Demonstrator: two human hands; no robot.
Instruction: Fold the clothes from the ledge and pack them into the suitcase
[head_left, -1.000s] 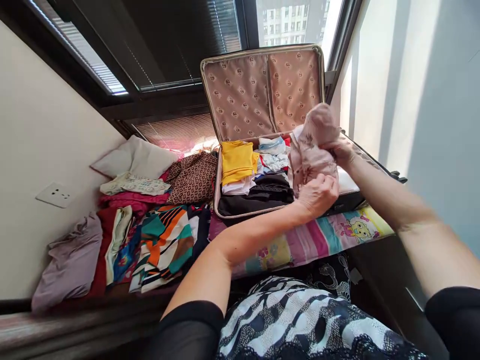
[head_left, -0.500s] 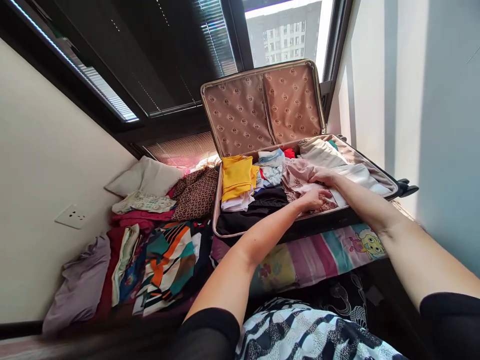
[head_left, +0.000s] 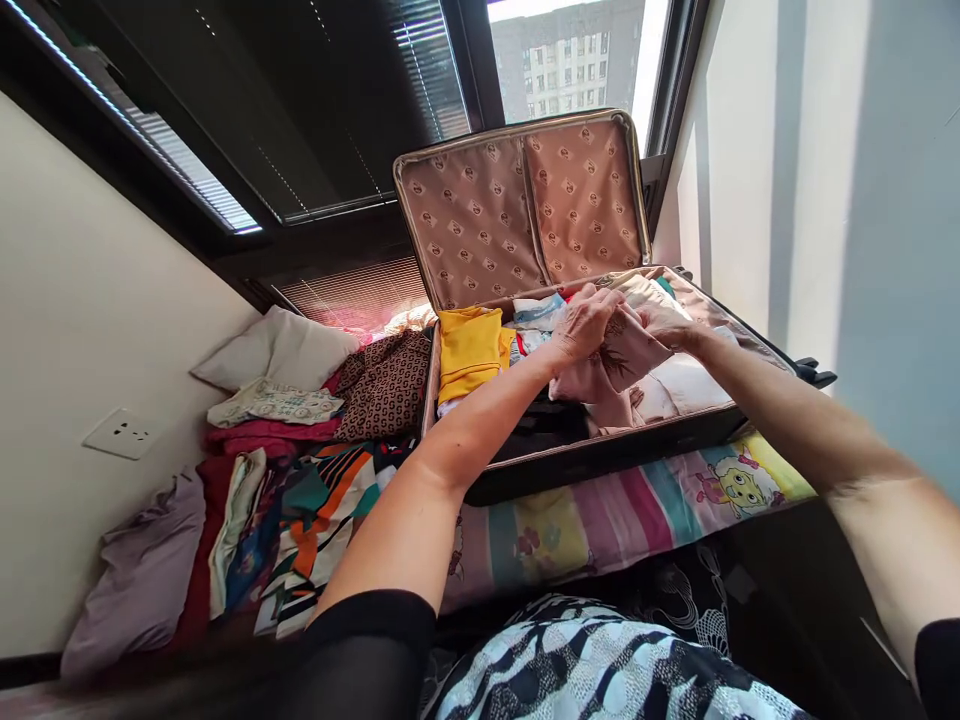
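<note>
A dusty pink garment (head_left: 626,352) with a leaf print hangs between my two hands over the suitcase (head_left: 540,470). My left hand (head_left: 586,325) is closed on its upper left edge. On the other side my right hand (head_left: 664,328) pinches its upper right part; some of the fingers are hidden. Beneath the lifted cloth lie more pale pink fabric and a white garment (head_left: 686,385). Folded yellow clothing (head_left: 470,355) sits at the suitcase's left end, with a black garment (head_left: 544,425) beside it. Beige clothing (head_left: 646,292) lies at the back right.
The suitcase lid (head_left: 525,210) stands open against the window. Left of the case are piled clothes: a brown patterned piece (head_left: 386,385), a multicoloured one (head_left: 319,530) and a mauve one (head_left: 142,570). A white pillow (head_left: 281,350) lies behind. A wall (head_left: 892,250) borders the right.
Both hands have raised the pink garment off the suitcase contents. My left hand moved up and away from me, and the cloth now hangs folded between the hands. The view shifted slightly.
</note>
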